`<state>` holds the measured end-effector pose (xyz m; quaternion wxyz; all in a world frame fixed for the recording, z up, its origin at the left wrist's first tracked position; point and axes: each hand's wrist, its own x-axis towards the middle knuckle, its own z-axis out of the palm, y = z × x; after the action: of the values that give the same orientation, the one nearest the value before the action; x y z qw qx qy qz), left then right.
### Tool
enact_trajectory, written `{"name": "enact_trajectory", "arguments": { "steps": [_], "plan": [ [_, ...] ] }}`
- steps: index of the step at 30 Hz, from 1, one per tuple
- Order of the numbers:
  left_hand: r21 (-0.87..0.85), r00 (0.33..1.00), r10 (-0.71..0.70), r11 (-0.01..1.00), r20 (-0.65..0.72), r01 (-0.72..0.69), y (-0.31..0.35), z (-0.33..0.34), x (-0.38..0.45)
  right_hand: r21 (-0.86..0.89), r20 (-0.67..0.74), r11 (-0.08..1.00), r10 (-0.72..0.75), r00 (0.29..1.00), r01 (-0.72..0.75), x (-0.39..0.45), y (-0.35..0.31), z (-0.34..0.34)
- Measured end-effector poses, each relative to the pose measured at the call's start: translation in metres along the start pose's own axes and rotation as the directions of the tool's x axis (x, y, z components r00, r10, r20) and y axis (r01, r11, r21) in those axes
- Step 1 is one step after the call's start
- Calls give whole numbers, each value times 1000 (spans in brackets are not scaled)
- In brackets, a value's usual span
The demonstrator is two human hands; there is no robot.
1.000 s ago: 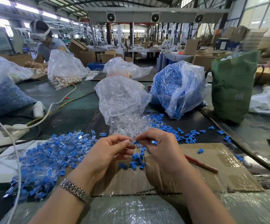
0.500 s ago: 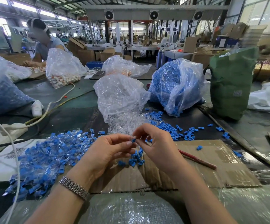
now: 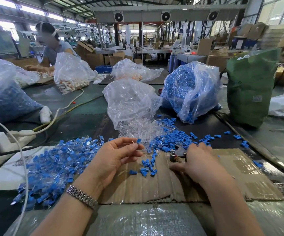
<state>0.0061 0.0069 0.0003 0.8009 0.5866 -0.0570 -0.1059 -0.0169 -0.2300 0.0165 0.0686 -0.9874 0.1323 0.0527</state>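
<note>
- Nearest us, the left hand has hardly moved. It alone now pinches the small blue piece between thumb and fingertips, raised just above the cardboard sheet.
- Half a second ago both our hands met on that piece. The right hand has since let go and swung right, and its fingers now curl round the tool that lay on the cardboard. The tool's metal head pokes out toward the left hand.
- We take this to mean the finger-fitting is done and a tool step comes next, on the piece or its thin wire. We cannot tell whether that is a crimp or a trim.
- Between the hands, the little cluster of blue inserts lies as before.
- To the left, the heap of finished pieces is unchanged, and this piece has not joined it yet.
- Just beyond, the loose blue inserts and clear caps still spill from their bags.
- Farther off stand the clear bag, the blue-filled bag and the green sack. Another person works at far left.
</note>
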Motion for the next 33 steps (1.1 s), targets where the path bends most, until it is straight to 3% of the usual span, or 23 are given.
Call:
{"name": "enact_trajectory", "arguments": {
  "steps": [6,9,13,19,26,33],
  "plan": [
    [-77,999,21,997,-39,-24,3,-1,0,5,2,996,-91,996,91,-4,-1,-8],
    [-119,999,23,993,-47,-28,4,-2,0,219,68,969,-133,989,115,-5,-6,-20],
    [-138,998,44,989,-50,-51,3,-3,1,525,139,825,-324,936,208,-11,-28,-38],
    [-114,992,107,987,-67,-114,2,-4,1,639,255,747,-430,866,183,-26,-64,-40],
    [39,992,118,992,-38,-116,2,-2,0,690,212,710,-384,899,141,-33,-64,-43],
    [280,981,195,943,-26,-180,-1,-4,-2,715,240,688,-409,880,125,-39,-58,-31]
  ]
}}
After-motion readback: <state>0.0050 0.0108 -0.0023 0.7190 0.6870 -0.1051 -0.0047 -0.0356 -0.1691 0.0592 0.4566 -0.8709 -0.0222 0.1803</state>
